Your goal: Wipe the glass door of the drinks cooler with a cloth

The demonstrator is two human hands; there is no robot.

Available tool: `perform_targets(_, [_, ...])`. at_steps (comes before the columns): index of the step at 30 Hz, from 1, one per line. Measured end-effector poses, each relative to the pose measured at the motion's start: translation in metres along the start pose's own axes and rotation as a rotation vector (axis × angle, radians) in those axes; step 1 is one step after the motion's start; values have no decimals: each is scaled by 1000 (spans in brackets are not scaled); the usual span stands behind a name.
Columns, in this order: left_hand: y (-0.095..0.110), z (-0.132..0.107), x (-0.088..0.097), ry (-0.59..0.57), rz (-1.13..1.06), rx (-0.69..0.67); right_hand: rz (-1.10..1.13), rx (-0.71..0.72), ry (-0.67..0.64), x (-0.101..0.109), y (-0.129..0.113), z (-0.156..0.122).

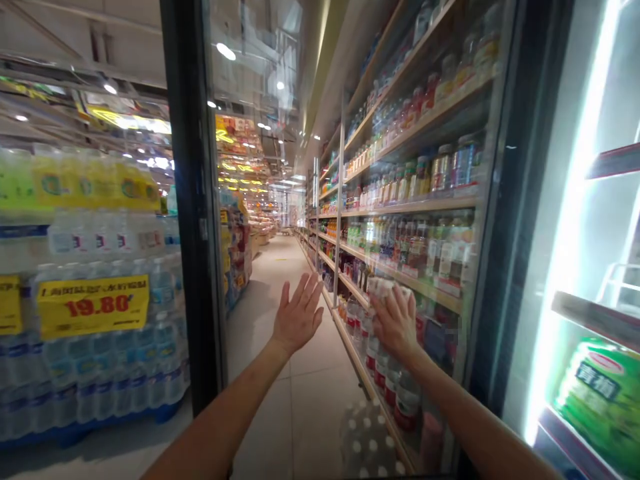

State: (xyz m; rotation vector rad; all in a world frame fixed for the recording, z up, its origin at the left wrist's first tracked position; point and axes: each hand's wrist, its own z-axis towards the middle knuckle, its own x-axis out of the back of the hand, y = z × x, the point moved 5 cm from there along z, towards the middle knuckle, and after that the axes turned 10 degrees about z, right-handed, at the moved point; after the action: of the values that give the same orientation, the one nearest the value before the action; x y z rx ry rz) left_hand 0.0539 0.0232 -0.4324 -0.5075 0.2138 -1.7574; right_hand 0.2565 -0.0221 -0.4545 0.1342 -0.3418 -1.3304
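Observation:
A tall glass door (260,73) with a dark frame stands in front of me. My left hand (299,313) has its palm toward the glass, with fingers stretched and nothing held; it appears to rest on the pane. To its right, my right hand (396,323) presses a crumpled white cloth (383,287) against the glass. The cloth shows above and left of the fingers, and the rest lies hidden under the hand. Whether it is fabric or paper I cannot tell.
On the right is a lit cooler with a green package (595,400) on its shelf. Stacked water bottles (110,380) with a yellow price sign (93,306) stand left. Shelves of bottled drinks (410,173) and an aisle floor (265,287) appear in the glass. Grey dotted fabric (367,440) shows low down.

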Motion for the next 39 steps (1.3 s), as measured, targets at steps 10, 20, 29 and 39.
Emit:
perform_targets(10, [-1, 0, 1, 21, -18, 1, -3, -53, 45, -10, -8, 63])
perform_targets(20, [-1, -1, 2, 31, -44, 11, 83, 153, -105, -12, -29, 6])
perform_targets(29, [0, -1, 3, -6, 9, 6, -3, 53, -24, 0, -22, 3])
perform_targets(39, [0, -2, 2, 5, 13, 7, -120, -113, 132, 8, 35, 36])
